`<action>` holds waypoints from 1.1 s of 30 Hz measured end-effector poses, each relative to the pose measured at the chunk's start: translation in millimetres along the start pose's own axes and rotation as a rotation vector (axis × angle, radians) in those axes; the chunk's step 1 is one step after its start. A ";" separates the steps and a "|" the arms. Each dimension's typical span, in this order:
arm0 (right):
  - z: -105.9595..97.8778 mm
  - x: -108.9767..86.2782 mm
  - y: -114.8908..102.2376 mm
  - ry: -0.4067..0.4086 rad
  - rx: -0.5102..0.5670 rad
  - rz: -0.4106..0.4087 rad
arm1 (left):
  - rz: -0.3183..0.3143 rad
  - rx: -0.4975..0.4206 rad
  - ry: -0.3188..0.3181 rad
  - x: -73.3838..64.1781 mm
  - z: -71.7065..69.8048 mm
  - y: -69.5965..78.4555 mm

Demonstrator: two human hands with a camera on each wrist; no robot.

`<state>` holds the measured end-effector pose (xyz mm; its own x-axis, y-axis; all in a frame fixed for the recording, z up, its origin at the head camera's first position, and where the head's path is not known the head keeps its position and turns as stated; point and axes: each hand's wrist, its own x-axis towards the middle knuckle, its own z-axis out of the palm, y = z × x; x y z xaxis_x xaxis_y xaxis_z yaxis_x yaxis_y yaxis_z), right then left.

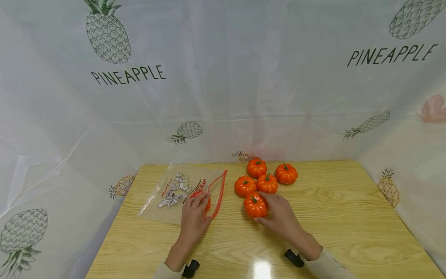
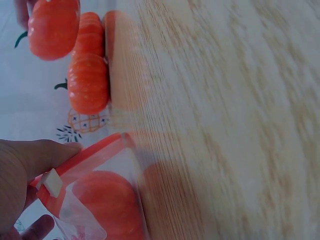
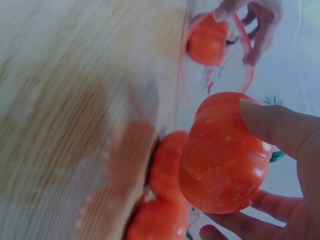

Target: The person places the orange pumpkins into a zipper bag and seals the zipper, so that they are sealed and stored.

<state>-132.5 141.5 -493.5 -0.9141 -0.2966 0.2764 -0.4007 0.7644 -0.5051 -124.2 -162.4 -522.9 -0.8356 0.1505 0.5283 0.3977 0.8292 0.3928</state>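
My left hand [image 1: 196, 213] pinches the red-edged mouth of a clear zip bag [image 1: 163, 209], holding it spread apart. Through its film shows one small orange pumpkin [image 2: 107, 205], just inside the opening. A white slider sits on the red rim [image 2: 95, 152] beside my left thumb. My right hand [image 1: 278, 215] grips another orange pumpkin [image 3: 225, 155] with a green stem, thumb on one side and fingers on the other. In the right wrist view it hangs above the wood, between my hand and the bag's mouth.
Several more orange pumpkins [image 1: 245, 186] stand grouped behind my right hand, one [image 1: 286, 174] a little apart to the right. The wooden table [image 1: 341, 224] is glossy. A white curtain [image 1: 244, 89] with pineapple prints encloses its back and sides.
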 end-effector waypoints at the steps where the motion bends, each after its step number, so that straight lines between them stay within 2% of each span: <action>1: 2.3 1.3 -1.8 -0.009 0.006 -0.001 | 0.003 -0.001 0.002 0.0 0.3 0.1; 11: 26.4 16.0 -17.7 -0.068 0.047 -0.014 | 0.005 0.004 -0.006 -0.8 2.8 -0.6; 21: 49.3 30.5 -29.9 -0.097 0.071 -0.065 | 0.029 0.006 0.034 -1.3 4.7 -0.8; 33: 63.1 43.4 -39.6 -0.121 0.062 -0.096 | 0.025 -0.003 0.045 -1.3 4.7 -0.2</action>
<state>-160.3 62.2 -513.2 -0.8705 -0.4364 0.2277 -0.4866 0.6933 -0.5315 -125.0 -160.3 -527.2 -0.8075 0.1462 0.5715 0.4193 0.8238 0.3816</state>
